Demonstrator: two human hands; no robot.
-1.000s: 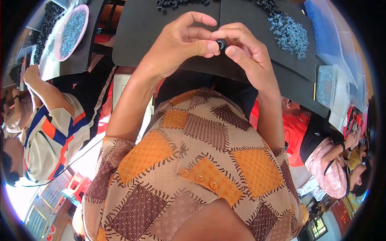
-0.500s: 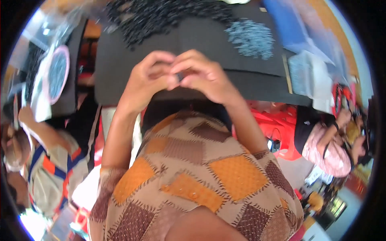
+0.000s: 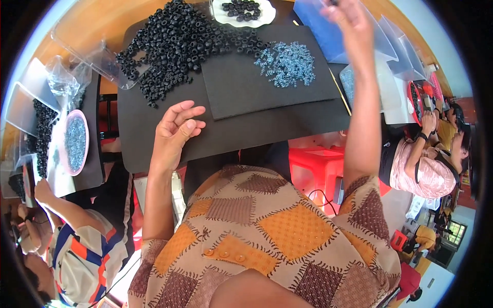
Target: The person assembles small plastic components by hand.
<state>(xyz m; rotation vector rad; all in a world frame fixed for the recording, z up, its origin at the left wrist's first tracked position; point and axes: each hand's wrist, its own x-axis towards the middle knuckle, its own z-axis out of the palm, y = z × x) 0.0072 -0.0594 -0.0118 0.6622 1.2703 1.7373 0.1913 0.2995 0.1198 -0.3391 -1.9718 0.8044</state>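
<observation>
My left hand (image 3: 178, 128) hovers over the near edge of the dark table, fingers loosely curled and apart, holding nothing. My right hand (image 3: 353, 23) is stretched far out to the upper right, over a blue bin (image 3: 328, 38). A small black part (image 3: 334, 2) shows at its fingertips, partly cut off by the picture's edge. Ahead of my left hand spreads a big pile of small black ring-like parts (image 3: 174, 43). Small translucent blue spiral-like pieces (image 3: 287, 64) lie heaped on a flat black board (image 3: 231, 97).
A white scalloped plate (image 3: 221, 16) carries more black parts at the far edge. A thin stick (image 3: 340, 92) lies beside the board. On the left, a pink-rimmed oval tray (image 3: 86, 141) holds blue pieces. Co-workers sit on both sides; a red stool (image 3: 321, 167) stands at right.
My hands, together before around a small dark part, have separated. The right has reached far forward and right with a black part; the left has opened and lowered slightly.
</observation>
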